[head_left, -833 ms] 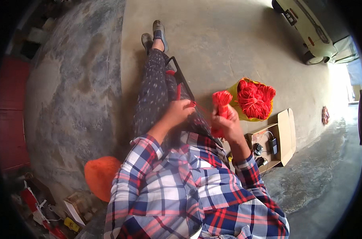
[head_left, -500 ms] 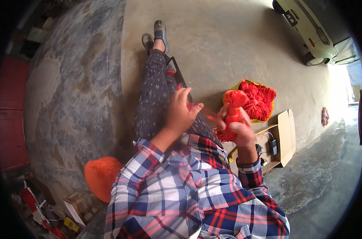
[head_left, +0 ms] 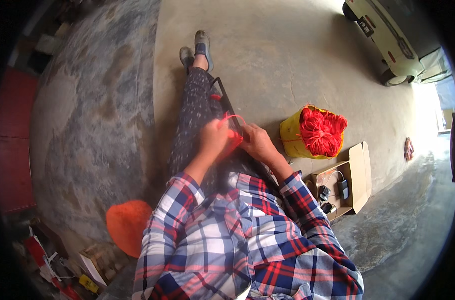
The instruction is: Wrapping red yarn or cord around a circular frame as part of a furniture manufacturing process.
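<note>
Over my lap, my left hand [head_left: 213, 139] is closed on red cord [head_left: 234, 142]; the fingers are partly blurred. A loop of the cord arches above the two hands. Close beside it, my right hand [head_left: 260, 144] pinches the same cord between thumb and fingers. Much of the red bundle is hidden behind the hands. Beneath them a dark narrow bar [head_left: 227, 102] lies along my legs, with a bit of red near its far end.
On my right stands a yellow container [head_left: 291, 136] heaped with a red cord bundle [head_left: 323, 131]. Nearer is an open cardboard box [head_left: 360, 175] holding black adapters and cables. An orange rounded object [head_left: 130, 227] sits at my left. A vehicle [head_left: 387, 40] is parked far right.
My right hand has come left from beside the yellow container, bringing the red bundle over my lap. My left hand has moved slightly nearer my body and closed on the cord.
</note>
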`<state>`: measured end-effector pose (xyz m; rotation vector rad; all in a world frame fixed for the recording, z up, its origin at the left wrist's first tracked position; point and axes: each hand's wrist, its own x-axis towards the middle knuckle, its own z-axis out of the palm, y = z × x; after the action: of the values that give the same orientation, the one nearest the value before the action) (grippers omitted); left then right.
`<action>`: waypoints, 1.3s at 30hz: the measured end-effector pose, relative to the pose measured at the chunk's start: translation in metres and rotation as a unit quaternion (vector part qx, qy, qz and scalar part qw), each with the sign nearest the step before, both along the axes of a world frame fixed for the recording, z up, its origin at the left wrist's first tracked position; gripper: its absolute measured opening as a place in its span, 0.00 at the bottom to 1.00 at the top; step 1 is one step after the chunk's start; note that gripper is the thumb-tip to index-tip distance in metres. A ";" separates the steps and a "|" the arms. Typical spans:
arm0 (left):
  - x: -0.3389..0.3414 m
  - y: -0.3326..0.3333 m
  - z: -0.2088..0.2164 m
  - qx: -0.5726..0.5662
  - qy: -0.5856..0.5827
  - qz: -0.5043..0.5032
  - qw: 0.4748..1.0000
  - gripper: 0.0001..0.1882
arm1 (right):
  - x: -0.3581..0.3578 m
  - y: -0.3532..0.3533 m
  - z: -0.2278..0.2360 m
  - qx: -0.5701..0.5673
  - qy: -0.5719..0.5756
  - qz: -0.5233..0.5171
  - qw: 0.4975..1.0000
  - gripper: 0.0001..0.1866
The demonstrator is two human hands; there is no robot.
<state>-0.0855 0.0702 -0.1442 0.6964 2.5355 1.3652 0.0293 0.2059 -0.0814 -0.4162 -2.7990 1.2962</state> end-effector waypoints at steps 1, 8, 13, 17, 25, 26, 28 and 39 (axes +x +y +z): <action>-0.001 0.003 0.032 0.007 -0.016 0.052 0.998 0.20 | 0.001 0.002 0.006 -0.001 0.001 -0.003 1.000 0.17; 0.014 0.024 0.107 0.270 -0.539 0.035 0.797 0.11 | 0.016 0.005 0.026 -0.144 0.222 -0.082 0.961 0.15; 0.005 0.017 0.066 0.153 -0.492 -0.036 0.856 0.12 | 0.063 0.090 0.035 -0.659 0.287 -0.283 0.635 0.12; 0.004 0.013 0.064 0.083 -0.526 -0.030 0.846 0.17 | 0.147 0.146 0.010 -0.668 0.242 -0.271 0.649 0.12; 0.005 0.007 0.058 0.126 -0.597 0.007 0.792 0.21 | 0.205 0.065 -0.018 -0.586 -0.176 -0.284 0.738 0.06; 0.005 0.001 0.051 0.134 -0.571 -0.015 0.810 0.20 | 0.206 0.062 -0.033 -0.592 -0.162 -0.292 0.733 0.07; 0.012 -0.004 0.053 0.123 -0.526 -0.027 0.841 0.17 | 0.190 0.052 -0.034 -0.571 -0.116 -0.319 0.747 0.10; 0.063 -0.011 0.127 0.263 -0.417 -0.126 0.861 0.12 | 0.069 0.007 0.031 -0.603 -0.152 0.060 0.781 0.22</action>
<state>-0.0229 0.0590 -0.0168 0.3532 1.3635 1.7621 0.0986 0.2134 -0.0506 -0.4555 -1.7095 3.1449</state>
